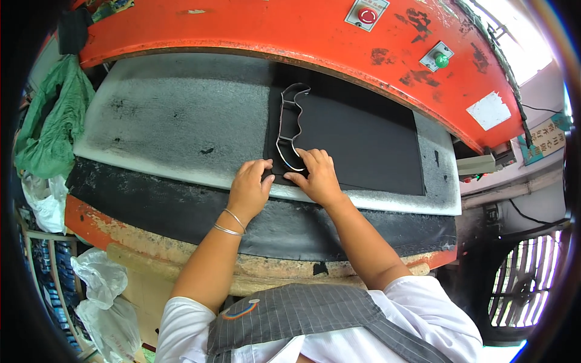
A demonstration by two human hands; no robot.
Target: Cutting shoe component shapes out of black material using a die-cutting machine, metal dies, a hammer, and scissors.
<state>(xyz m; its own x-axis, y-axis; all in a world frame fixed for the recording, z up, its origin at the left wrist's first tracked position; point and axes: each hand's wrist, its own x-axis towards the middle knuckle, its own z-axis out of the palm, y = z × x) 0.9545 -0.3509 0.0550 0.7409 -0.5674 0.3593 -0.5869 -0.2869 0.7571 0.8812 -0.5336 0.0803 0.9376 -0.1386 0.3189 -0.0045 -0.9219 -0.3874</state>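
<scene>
A wavy, narrow metal cutting die (281,121) with crossbars stands on a black sheet (375,139), close to the sheet's left edge. My right hand (318,175) has its fingers and thumb on the near end of the die, gripping it. Beside it on the left, my left hand (248,186) is closed at the near left corner of the sheet, thumb and fingertips pinching its edge. Under the sheet lies a pale, black-smudged cutting board (175,115).
A red machine beam (242,30) spans the far side, bearing a red push button (367,15) and a green button (442,60). Black matting (181,199) covers the front ledge. At left hang a green sack (57,121) and clear plastic bags (103,278).
</scene>
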